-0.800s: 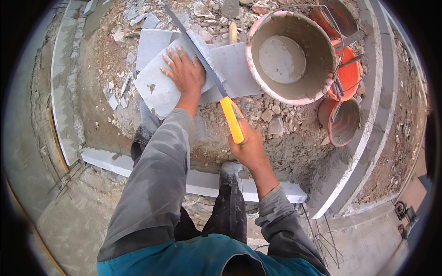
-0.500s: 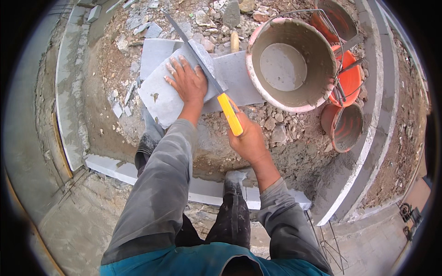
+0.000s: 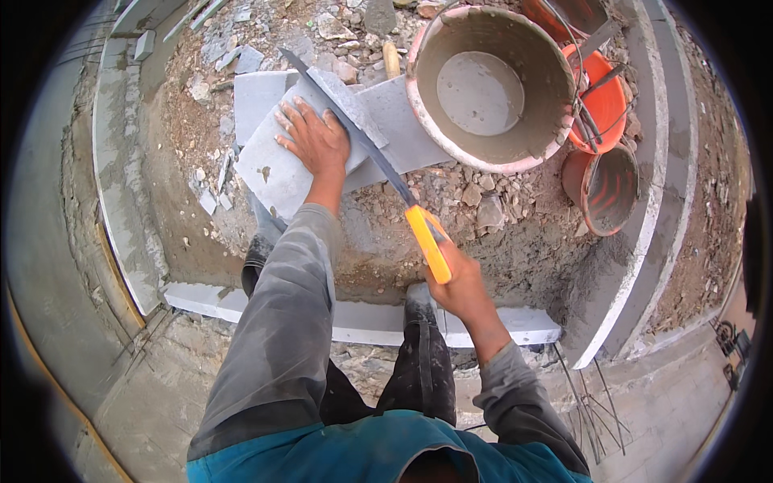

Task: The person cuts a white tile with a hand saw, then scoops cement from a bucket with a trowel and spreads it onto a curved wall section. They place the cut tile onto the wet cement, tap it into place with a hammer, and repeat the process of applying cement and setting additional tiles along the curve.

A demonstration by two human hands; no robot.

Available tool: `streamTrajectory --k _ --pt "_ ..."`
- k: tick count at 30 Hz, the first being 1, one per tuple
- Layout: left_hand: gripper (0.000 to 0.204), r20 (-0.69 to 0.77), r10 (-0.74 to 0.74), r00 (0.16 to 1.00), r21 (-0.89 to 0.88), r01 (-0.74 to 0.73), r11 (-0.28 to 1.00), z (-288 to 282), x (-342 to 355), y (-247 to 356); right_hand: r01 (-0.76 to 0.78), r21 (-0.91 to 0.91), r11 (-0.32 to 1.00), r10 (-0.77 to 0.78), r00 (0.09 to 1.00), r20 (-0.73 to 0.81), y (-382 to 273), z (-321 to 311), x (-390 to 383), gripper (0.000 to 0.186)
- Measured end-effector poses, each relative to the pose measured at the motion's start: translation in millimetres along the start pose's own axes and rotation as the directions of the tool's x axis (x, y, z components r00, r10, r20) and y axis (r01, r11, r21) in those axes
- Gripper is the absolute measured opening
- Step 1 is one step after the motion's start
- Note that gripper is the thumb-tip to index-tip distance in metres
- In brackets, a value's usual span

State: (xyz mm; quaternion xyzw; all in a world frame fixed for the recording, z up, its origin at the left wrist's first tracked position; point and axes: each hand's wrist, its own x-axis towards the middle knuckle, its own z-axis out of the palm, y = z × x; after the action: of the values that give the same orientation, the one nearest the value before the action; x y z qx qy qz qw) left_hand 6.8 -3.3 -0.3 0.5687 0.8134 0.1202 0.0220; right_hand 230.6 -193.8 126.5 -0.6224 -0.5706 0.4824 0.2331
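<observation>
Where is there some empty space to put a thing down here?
The smooth grey ground left of the curved kerb is bare. So is the sloped dirt between the big bucket and the white edging block. It is crowded near the slab under the left hand, where rubble lies, and by the orange buckets.

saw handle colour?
Yellow-orange; the saw handle sits in the right hand, clearest in the head view.

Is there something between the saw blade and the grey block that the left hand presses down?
Nothing visible does. The saw, held by the right hand, lies directly across the grey block. The left hand rests flat beside the blade, close to it.
</observation>
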Motion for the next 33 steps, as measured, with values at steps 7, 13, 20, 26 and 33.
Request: streamTrajectory --k 7,13,20,26,33 --pt "0.066 -0.001 0.013 1.000 -0.007 -0.013 1.000 -7 6 9 0.093 -0.036 0.995 -0.091 0.994 0.054 2 6 49 0.016" --pt "0.063 0.017 -0.013 1.000 0.006 0.012 1.000 0 2 3 0.083 -0.031 0.996 -0.084 0.996 -0.034 8 -19 -18 0.021" --pt "0.065 0.042 0.003 0.999 -0.017 -0.003 1.000 -7 1 7 0.076 -0.074 0.994 -0.074 0.997 0.032 12 6 40 0.019" --pt "0.063 0.002 0.001 1.000 -0.007 -0.001 1.000 2 1 4 0.064 -0.053 0.997 -0.062 0.998 0.030 14 -10 -9 0.021" --pt "0.062 0.006 0.016 1.000 0.018 -0.016 1.000 3 2 -1 0.019 -0.038 0.999 -0.018 0.999 0.029 27 6 -1 0.024"
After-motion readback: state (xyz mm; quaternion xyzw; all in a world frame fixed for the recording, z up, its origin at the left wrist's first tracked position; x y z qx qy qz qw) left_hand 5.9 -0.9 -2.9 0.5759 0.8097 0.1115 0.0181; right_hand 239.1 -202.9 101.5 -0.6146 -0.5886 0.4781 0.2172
